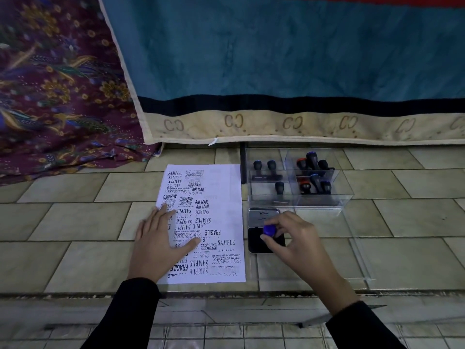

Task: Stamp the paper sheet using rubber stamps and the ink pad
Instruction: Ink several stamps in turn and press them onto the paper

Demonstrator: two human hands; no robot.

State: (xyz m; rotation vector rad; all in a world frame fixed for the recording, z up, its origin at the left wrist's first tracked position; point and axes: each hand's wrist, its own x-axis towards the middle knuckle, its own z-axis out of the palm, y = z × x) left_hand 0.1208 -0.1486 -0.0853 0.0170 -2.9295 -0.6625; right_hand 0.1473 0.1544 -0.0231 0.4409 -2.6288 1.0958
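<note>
1. Black sleeves enter at the near edge of the tiled floor.
2. Left hand, fingers spread flat and grasping nothing, presses the stamped paper sheet.
3. Right hand pinches a blue-topped stamp on the open ink pad.
4. Clear organizer of stamps sits beyond, below the teal cloth.

Beige tiled floor spreads under both hands, dimly lit. Beyond the hands hangs a teal quilt with a cream border; a purple floral cloth drapes far beyond the left.
</note>
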